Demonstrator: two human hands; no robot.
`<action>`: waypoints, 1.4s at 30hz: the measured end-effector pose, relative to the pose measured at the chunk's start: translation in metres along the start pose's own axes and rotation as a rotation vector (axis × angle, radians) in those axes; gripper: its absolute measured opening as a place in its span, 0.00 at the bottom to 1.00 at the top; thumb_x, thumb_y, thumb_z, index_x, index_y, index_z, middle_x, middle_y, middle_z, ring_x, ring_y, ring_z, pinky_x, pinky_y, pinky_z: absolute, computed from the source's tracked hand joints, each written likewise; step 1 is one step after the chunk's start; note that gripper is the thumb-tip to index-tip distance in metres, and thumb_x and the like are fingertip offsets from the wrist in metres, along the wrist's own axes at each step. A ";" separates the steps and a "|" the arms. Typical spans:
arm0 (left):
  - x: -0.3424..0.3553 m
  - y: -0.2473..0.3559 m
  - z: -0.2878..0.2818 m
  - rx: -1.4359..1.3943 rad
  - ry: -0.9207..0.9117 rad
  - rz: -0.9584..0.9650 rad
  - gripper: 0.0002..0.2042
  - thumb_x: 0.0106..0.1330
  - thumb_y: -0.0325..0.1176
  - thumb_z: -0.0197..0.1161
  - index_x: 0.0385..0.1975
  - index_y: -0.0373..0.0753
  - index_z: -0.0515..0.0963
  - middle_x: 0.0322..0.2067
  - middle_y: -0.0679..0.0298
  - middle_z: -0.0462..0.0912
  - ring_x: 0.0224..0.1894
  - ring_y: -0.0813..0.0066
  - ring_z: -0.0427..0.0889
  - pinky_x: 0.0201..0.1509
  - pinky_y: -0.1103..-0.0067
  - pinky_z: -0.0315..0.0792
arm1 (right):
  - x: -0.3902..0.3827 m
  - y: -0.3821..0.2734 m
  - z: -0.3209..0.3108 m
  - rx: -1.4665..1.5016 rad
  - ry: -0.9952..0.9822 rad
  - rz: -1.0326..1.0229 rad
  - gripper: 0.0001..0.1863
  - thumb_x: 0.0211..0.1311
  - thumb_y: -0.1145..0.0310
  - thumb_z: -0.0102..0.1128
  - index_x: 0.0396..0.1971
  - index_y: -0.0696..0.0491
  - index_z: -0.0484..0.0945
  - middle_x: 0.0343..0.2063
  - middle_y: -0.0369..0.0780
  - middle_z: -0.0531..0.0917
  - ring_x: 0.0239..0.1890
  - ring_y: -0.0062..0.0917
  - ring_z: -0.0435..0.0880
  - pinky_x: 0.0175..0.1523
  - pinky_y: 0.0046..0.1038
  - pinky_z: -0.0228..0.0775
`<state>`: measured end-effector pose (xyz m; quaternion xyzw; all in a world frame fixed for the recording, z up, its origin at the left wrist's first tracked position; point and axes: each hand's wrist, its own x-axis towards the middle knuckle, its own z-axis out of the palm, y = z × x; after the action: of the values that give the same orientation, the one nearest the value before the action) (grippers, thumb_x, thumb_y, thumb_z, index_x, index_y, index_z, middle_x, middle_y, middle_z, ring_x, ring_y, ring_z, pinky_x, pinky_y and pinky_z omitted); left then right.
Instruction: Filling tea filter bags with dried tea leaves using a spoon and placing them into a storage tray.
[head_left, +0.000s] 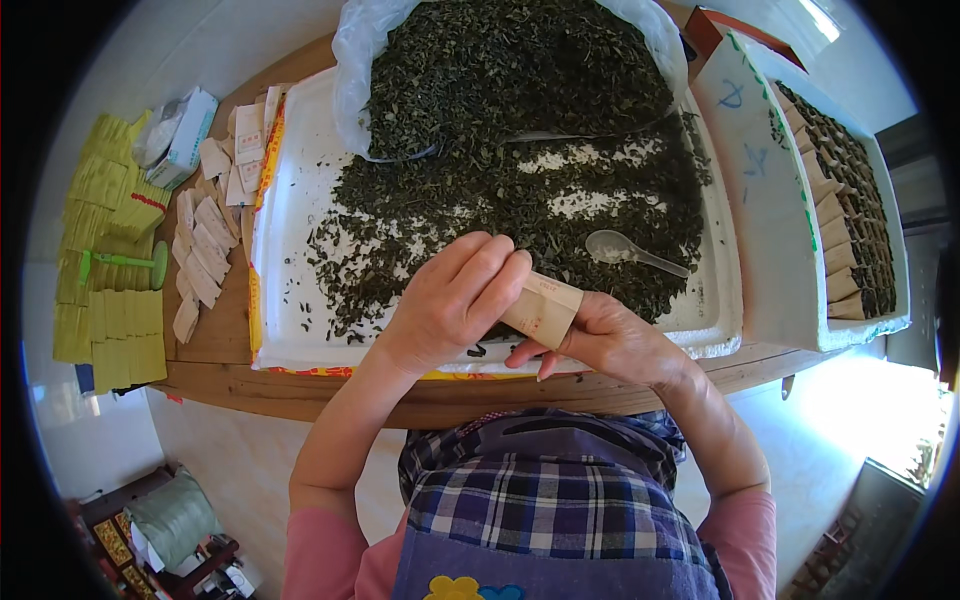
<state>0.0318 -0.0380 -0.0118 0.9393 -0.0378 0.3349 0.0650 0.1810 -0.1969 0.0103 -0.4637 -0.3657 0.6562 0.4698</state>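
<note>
At the lower centre of the frame, the right hand point(630, 345) holds a tan paper packet point(545, 312), which bears small reddish print, between thumb and fingers. The left hand point(450, 300) curls its fingers at the packet's left end; its grip cannot be told. Upper left, paper packets point(249, 132) show red print; upper right, a foam box point(740, 150) carries blue handwritten marks.

A greenish bundle point(175, 515) lies lower left, a reddish box point(704, 33) upper right.
</note>
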 end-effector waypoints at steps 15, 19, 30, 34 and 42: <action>-0.004 0.004 -0.009 -0.439 -0.150 -0.302 0.40 0.34 0.21 0.76 0.56 0.37 0.72 0.50 0.55 0.75 0.50 0.55 0.76 0.53 0.68 0.73 | 0.003 -0.010 -0.002 -0.016 0.009 0.037 0.21 0.71 0.75 0.45 0.62 0.63 0.63 0.47 0.44 0.79 0.38 0.28 0.87 0.51 0.27 0.75; -0.004 0.003 -0.009 -0.487 -0.143 -0.392 0.38 0.35 0.19 0.75 0.55 0.38 0.72 0.50 0.55 0.75 0.50 0.56 0.76 0.53 0.70 0.73 | 0.003 -0.017 0.001 0.026 0.104 -0.027 0.17 0.70 0.75 0.45 0.56 0.64 0.70 0.42 0.42 0.80 0.35 0.25 0.87 0.46 0.24 0.76; -0.005 -0.001 -0.010 -0.467 -0.129 -0.383 0.38 0.34 0.19 0.76 0.53 0.38 0.73 0.50 0.55 0.75 0.52 0.56 0.76 0.54 0.70 0.73 | 0.007 -0.015 0.000 -0.056 0.105 -0.077 0.14 0.68 0.76 0.48 0.50 0.63 0.75 0.36 0.39 0.81 0.30 0.18 0.84 0.37 0.21 0.75; -0.003 -0.001 -0.011 -0.526 -0.136 -0.423 0.37 0.36 0.20 0.76 0.54 0.39 0.72 0.50 0.56 0.76 0.51 0.55 0.76 0.54 0.70 0.73 | 0.005 -0.022 0.000 -0.098 0.106 -0.082 0.14 0.69 0.76 0.49 0.51 0.63 0.75 0.36 0.39 0.81 0.31 0.18 0.84 0.38 0.21 0.76; -0.017 -0.012 -0.021 -0.823 -0.123 -0.744 0.33 0.44 0.24 0.78 0.54 0.39 0.72 0.50 0.64 0.73 0.54 0.74 0.76 0.57 0.77 0.71 | -0.037 -0.029 -0.023 -0.349 0.637 -0.285 0.16 0.68 0.78 0.52 0.54 0.61 0.76 0.41 0.43 0.85 0.38 0.23 0.85 0.47 0.25 0.76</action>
<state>0.0070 -0.0226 -0.0079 0.8042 0.1647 0.1917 0.5379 0.2159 -0.2227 0.0396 -0.6617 -0.3686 0.3355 0.5602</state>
